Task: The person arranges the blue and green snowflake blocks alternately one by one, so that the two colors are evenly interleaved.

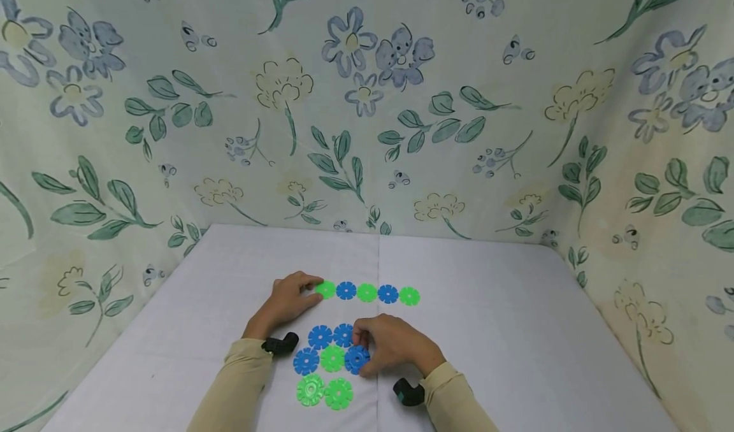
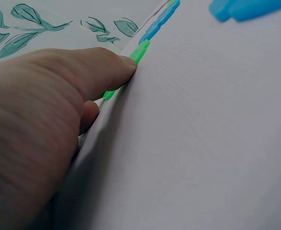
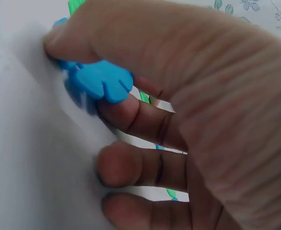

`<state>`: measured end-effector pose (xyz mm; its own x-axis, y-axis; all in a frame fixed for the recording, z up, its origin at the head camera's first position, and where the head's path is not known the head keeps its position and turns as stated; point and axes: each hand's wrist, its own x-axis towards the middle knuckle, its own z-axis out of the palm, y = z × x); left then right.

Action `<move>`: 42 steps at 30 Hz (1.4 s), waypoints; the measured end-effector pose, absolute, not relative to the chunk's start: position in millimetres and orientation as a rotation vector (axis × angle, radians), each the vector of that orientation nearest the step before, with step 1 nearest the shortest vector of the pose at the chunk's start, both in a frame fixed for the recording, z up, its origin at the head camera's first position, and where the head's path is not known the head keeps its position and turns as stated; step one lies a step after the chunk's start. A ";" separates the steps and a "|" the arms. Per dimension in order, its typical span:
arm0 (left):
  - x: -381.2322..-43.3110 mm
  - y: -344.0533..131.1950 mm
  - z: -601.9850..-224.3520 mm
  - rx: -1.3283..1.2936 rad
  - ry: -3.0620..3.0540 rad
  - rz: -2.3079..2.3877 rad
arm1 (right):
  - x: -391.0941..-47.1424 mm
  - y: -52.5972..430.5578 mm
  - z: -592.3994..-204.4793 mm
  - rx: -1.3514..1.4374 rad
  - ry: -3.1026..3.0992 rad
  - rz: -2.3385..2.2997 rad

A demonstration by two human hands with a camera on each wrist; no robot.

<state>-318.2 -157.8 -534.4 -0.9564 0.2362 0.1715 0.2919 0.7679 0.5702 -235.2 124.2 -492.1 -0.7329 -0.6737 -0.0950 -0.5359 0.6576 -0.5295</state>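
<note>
Flat, notched plastic discs, green and blue by turns, lie in a side-to-side row on the white tabletop. At its left end my left hand (image 1: 291,298) holds a green disc (image 1: 328,290) by its edges, thumb on the near side; the left wrist view shows the thumb against that green disc (image 2: 140,51). Closer to me, my right hand (image 1: 395,344) pinches a blue disc (image 1: 357,360) between thumb and finger at the right side of a loose cluster. In the right wrist view this blue disc (image 3: 107,81) is tilted, with another blue piece right under it.
The cluster also has a green disc (image 1: 332,358) in its middle, blue discs (image 1: 320,337) behind and to the left, and two green discs (image 1: 339,394) in front. A flower-patterned cloth (image 1: 355,164) stands behind the table (image 1: 487,292) and along its sides.
</note>
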 end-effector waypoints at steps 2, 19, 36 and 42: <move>-317.9 -158.0 -534.2 -0.429 -2.866 -0.953 | -235.1 124.7 -492.6 -0.974 2.582 -0.709; -319.7 -158.6 -533.8 -0.419 -2.872 -0.946 | -244.8 130.2 -500.5 -0.949 2.376 -0.949; -318.6 -158.9 -533.4 -0.434 -2.871 -0.945 | -247.1 135.1 -506.4 -0.968 2.254 -1.101; -319.8 -160.1 -534.1 -0.426 -2.885 -0.937 | -247.3 136.0 -506.9 -0.991 2.237 -1.118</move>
